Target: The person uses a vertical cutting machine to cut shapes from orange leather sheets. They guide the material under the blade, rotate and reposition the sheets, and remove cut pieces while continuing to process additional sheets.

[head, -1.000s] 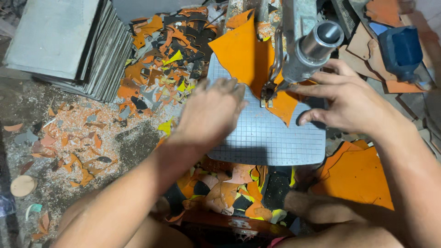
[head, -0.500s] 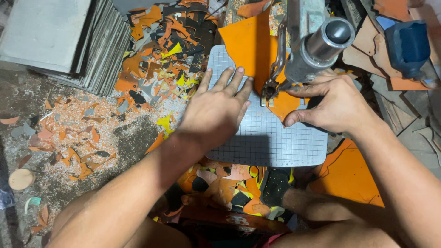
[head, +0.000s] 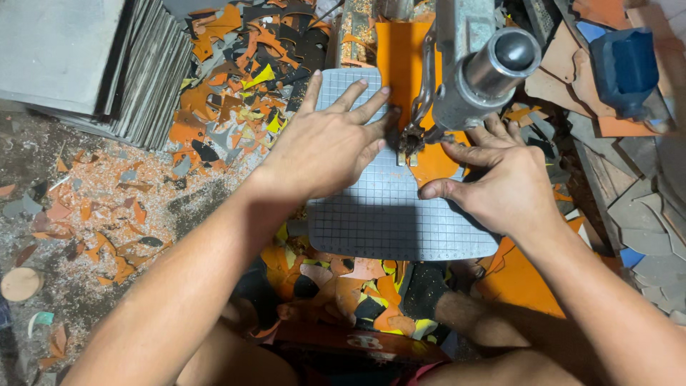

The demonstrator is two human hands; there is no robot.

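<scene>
Both the left hand point(head: 325, 146) and the right hand point(head: 504, 182) press flat on a grey gridded sheet point(head: 389, 218) beside the metal cutting machine point(head: 471, 64), amid orange scraps point(head: 214, 100).

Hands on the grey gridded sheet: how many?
2. The left hand lies flat on the grey gridded sheet, fingers spread toward the cutting machine. The right hand presses the sheet's right side beside the orange piece. None hidden.
</scene>
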